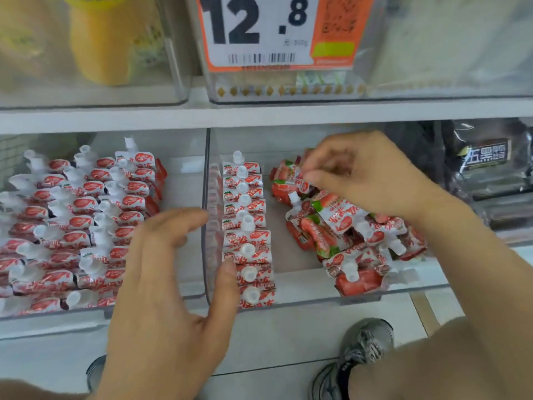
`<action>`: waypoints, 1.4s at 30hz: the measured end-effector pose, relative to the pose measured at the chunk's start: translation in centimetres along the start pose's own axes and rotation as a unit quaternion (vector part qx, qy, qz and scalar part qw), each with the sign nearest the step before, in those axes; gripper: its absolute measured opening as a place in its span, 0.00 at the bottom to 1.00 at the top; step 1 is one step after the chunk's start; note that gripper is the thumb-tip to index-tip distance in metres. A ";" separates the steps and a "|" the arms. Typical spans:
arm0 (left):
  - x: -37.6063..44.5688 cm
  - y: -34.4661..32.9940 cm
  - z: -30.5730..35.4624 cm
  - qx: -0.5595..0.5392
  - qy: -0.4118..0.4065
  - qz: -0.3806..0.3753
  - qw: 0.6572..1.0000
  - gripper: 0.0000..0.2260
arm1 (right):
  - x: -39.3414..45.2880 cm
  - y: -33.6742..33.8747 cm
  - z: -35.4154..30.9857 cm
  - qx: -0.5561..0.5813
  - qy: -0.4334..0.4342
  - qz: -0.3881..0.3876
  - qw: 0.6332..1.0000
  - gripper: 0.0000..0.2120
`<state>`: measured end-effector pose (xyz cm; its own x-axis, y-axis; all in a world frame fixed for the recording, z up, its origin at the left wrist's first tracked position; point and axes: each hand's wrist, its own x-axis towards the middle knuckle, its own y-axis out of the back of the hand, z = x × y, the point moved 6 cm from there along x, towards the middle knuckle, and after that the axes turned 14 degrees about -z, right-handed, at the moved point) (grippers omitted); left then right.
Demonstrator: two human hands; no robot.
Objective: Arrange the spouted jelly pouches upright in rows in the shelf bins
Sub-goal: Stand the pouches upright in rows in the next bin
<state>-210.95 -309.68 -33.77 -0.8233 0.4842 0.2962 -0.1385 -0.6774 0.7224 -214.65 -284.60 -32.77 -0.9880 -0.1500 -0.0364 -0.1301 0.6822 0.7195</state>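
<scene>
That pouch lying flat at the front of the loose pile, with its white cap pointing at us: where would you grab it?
Probably by the neck just under the white cap, coming from the front and above. The pouch lies flat atop the loose pile, spout facing the bin's open front, so nothing blocks that side, and the stiff spout beats the slippery foil body.

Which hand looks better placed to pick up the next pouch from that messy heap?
The right hand. Its fingers are already at the top of the loose pile of pouches, while the left hand is open beside the standing row, its thumb resting against it.
</scene>
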 end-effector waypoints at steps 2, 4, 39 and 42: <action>0.3 -1.1 1.8 -0.004 -0.059 -0.046 0.997 0.11 | -3.4 0.2 1.0 -0.004 -0.014 -0.041 0.999 0.05; 1.1 -3.2 2.6 -0.037 -0.073 -0.122 0.989 0.06 | -5.9 -0.2 2.5 -0.016 -0.044 -0.086 0.995 0.09; 6.9 -12.9 5.6 0.064 -0.121 -0.441 0.887 0.09 | -13.2 2.0 7.6 0.399 -0.144 0.149 0.893 0.09; 5.6 -11.2 4.2 0.088 -0.120 -0.462 0.874 0.09 | -11.8 1.2 7.0 0.349 -0.114 0.141 0.919 0.09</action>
<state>-211.71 -297.05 -37.61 -0.2623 0.8966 -0.3569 -0.5790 0.1496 0.8015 -203.73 -276.98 -36.34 -0.9722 0.2029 -0.1172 0.1910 0.9759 0.1052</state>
